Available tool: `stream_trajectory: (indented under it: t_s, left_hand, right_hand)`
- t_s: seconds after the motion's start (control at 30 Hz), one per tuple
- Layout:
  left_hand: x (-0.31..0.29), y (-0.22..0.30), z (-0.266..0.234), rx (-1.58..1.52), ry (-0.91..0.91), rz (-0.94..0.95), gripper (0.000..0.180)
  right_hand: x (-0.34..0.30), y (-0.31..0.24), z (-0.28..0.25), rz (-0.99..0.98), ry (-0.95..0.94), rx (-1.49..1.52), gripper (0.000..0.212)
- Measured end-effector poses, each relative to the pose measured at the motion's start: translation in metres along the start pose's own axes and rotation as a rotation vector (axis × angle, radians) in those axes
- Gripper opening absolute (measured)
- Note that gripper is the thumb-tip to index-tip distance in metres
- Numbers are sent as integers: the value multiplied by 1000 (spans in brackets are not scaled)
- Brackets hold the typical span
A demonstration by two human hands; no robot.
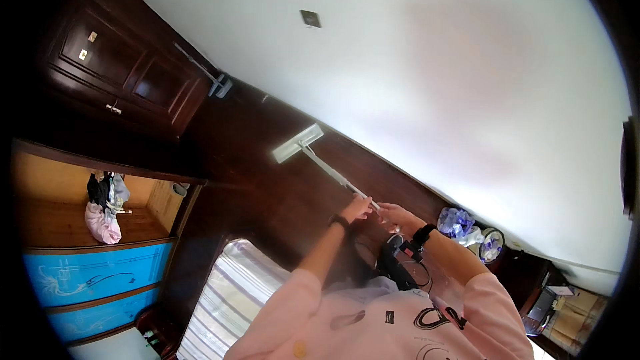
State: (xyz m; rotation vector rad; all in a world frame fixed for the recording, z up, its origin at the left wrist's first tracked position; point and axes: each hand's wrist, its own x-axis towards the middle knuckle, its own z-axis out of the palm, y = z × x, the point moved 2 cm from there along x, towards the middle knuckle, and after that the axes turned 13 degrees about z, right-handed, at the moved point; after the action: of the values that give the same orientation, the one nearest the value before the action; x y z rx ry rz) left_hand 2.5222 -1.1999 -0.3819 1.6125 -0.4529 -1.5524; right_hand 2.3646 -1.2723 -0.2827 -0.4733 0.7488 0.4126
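Observation:
A flat mop with a pale rectangular head (298, 143) rests on the dark floor ahead of me, its light pole slanting back toward my body. My left hand (359, 208) is closed round the pole, a dark band on its wrist. Just behind it, near the pole's upper end, my right hand (395, 216) is closed on the same pole; a black watch sits on that wrist. Some of the right hand's fingers are hidden.
A broom and dustpan (220, 85) stand by the door (127, 60) in the far corner. On the left are an open wardrobe (160, 207) with clothes and a striped bed (233, 287). A waste bin (492, 245) and plastic bags (456, 223) sit along the white wall (400, 80).

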Motion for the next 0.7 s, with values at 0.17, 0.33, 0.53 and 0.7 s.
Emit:
stream_trajectory:
  t_s: [0.17,0.33,0.53,0.7]
  left_hand:
    - [-24,21,63,13,-282,-8,38]
    - [-37,40,108,30,-392,10,37]
    - [-55,44,140,152,-493,8,45]
    - [-55,34,130,108,-414,-54,44]
  right_hand:
    - [-53,23,-51,-220,49,-336,20]
    - [-95,33,-83,-165,-7,-336,16]
    - [-109,50,-102,-224,114,-684,16]
    - [-104,48,-83,-157,166,-687,22]
